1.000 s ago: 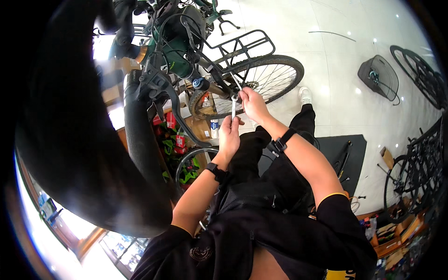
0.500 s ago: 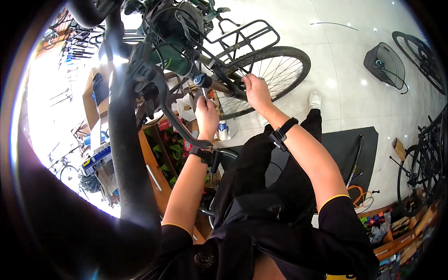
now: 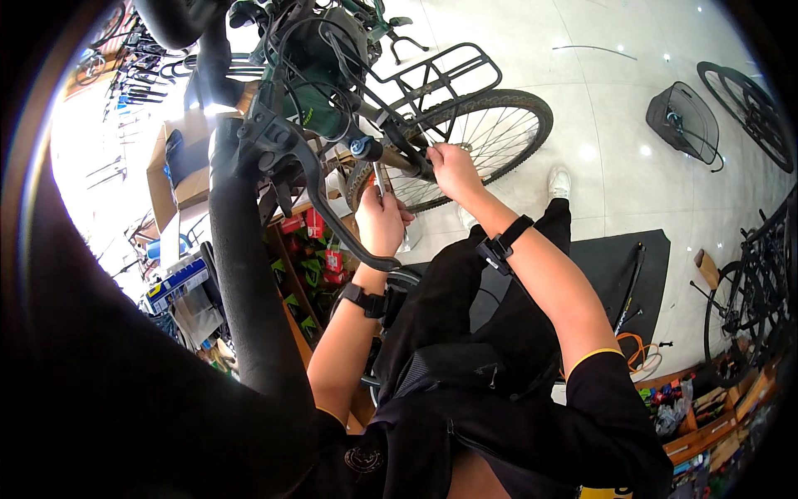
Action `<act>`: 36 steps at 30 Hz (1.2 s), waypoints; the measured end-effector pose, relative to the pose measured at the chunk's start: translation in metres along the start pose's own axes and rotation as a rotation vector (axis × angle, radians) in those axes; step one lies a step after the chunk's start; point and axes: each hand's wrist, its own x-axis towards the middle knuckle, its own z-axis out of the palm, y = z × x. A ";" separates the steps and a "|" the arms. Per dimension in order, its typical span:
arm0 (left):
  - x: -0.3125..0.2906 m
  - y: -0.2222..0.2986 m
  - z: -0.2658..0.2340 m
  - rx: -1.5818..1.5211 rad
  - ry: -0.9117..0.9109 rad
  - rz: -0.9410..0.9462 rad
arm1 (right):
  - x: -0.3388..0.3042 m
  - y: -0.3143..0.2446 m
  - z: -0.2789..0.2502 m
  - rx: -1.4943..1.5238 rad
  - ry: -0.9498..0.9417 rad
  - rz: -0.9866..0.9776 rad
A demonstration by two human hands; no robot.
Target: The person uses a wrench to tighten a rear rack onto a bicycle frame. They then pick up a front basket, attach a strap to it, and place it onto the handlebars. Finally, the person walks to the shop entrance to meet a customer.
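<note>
On the far left I see the black handlebar grip (image 3: 241,274) and brake lever (image 3: 332,208) of the green bicycle (image 3: 320,75), close to the camera. My left hand (image 3: 381,223) is fisted around a slim metal wrench (image 3: 380,176), its head up by the blue-capped fitting (image 3: 363,148). My right hand (image 3: 453,169) pinches the dark bar (image 3: 407,160) just beside it, fingers pressed together. I judge I am mid-adjustment of that fitting; next calls for steadying the bar while turning the tool carefully. The rear wheel (image 3: 490,133) sits behind, a wire basket (image 3: 686,121) far right
</note>
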 end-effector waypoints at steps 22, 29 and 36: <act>0.029 -0.009 0.014 0.041 0.012 0.136 | 0.003 -0.027 -0.008 0.317 -0.161 0.465; 0.008 -0.018 0.010 0.065 0.020 0.127 | 0.008 -0.050 -0.016 0.446 -0.262 0.713; -0.031 -0.031 -0.015 -0.104 0.066 -0.004 | 0.016 -0.053 -0.023 0.604 -0.471 0.883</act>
